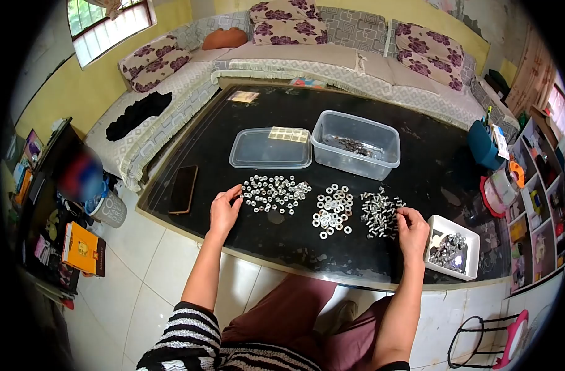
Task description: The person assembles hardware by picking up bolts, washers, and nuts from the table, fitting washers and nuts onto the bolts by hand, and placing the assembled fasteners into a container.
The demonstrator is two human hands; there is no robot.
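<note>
My left hand is at the left edge of a spread of metal nuts on the black table. Its thumb and fingertips are pinched together; whatever is between them is too small to make out. On the other side, my right hand touches the right edge of a heap of short bolts, fingers closed, their tips partly hidden. Flat washers lie in a loose pile between the nuts and the bolts. Beside my right hand, a white tray holds several small metal pieces.
Behind the piles stand a clear plastic box with small dark parts inside and its lid. A phone lies at the left of the black table. A teal holder and a shelf unit are at the right.
</note>
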